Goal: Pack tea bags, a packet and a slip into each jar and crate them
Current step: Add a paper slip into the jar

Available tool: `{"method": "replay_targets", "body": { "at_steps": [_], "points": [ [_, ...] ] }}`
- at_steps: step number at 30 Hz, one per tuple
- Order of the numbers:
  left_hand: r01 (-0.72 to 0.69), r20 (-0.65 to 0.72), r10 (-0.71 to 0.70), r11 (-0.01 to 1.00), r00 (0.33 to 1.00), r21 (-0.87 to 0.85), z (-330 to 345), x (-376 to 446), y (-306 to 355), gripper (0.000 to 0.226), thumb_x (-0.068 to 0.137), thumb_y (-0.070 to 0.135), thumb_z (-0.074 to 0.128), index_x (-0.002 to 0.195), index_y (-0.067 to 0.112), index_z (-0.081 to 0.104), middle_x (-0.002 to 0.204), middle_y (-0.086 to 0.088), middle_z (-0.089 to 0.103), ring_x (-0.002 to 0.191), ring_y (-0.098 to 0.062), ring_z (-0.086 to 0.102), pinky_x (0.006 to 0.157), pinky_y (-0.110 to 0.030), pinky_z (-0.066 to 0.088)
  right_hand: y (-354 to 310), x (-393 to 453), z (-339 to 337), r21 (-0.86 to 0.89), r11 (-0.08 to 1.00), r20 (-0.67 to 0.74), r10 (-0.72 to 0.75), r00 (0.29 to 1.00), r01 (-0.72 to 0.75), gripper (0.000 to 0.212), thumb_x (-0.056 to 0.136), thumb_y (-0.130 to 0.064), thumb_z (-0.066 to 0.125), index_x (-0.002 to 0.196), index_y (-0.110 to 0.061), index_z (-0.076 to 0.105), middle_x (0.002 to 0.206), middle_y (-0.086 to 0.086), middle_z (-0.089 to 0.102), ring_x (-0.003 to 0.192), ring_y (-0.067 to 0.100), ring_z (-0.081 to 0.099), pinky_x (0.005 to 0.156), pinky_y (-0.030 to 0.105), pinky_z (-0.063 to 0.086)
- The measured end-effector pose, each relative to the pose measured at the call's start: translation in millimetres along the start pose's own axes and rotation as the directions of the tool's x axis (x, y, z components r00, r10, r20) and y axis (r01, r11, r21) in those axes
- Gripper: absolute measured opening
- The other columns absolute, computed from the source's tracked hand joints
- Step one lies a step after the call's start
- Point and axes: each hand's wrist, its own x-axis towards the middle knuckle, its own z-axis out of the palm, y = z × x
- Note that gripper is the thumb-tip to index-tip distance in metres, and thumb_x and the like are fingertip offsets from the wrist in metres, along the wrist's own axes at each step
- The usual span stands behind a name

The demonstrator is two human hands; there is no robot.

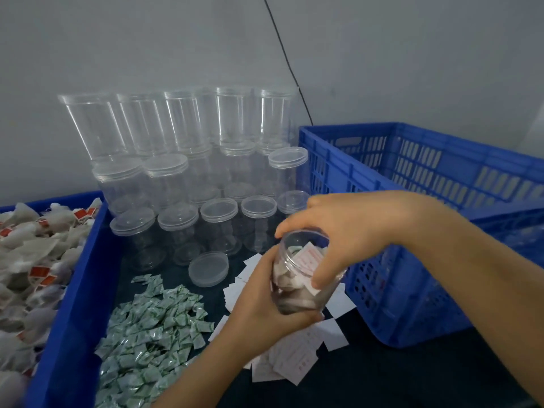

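Both hands are clamped on one clear ribbed plastic jar (300, 272), lower centre of frame: left hand (265, 304) wrapped round its base, right hand (347, 228) over its open mouth, tilted toward the upper left. A loose translucent round lid (208, 268) lies just left, nearer the left hand; the blue slatted plastic crate (426, 201) stands right.

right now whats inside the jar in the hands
Inside the jar, tea bags fill the lower part, and a white slip with red print sits near the mouth, with something green behind it, perhaps a packet. The left hand and right hand cover parts of it.
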Motion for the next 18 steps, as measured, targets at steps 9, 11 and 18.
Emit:
{"method": "replay_targets", "body": {
  "at_steps": [9, 11, 18],
  "points": [
    [0.195, -0.092, -0.176, 0.940, 0.980, 0.281, -3, 56, -5, 0.093, 0.069, 0.054, 0.073, 0.144, 0.040, 0.019, 0.129, 0.023, 0.044, 0.116, 0.003, 0.043, 0.096, -0.020, 0.036, 68, -64, -132, 0.400, 0.913, -0.458, 0.278, 0.844, -0.084, 0.055, 0.060, -0.045, 0.079, 0.108, -0.056, 0.054, 0.098, -0.012, 0.054, 0.091, 0.021, 0.063, 0.070, 0.027, 0.049],
    [0.208, -0.080, -0.192, 0.921, 0.978, 0.329, -2, 59, -14, 0.077, 0.079, 0.043, 0.072, 0.142, 0.033, 0.030, 0.129, 0.016, 0.050, 0.115, 0.000, 0.047, 0.095, -0.021, 0.038, 107, -66, -144, 0.459, 0.881, -0.586, 0.396, 0.707, -0.113, 0.049, 0.079, -0.029, 0.078, 0.119, -0.045, 0.054, 0.097, -0.014, 0.052, 0.098, 0.027, 0.058, 0.078, 0.027, 0.047],
    [0.212, -0.021, -0.224, 0.884, 0.974, 0.416, 15, 66, -29, 0.046, 0.086, 0.033, 0.068, 0.128, 0.025, 0.052, 0.120, 0.010, 0.060, 0.102, 0.001, 0.054, 0.073, 0.001, 0.035, 182, -1, -93, 0.209, 0.786, -0.262, 0.618, 0.741, -0.581, 0.077, 0.077, -0.037, 0.083, 0.143, -0.028, 0.045, 0.148, 0.008, 0.043, 0.108, 0.030, 0.052, 0.074, 0.037, 0.055]
  ]
}}
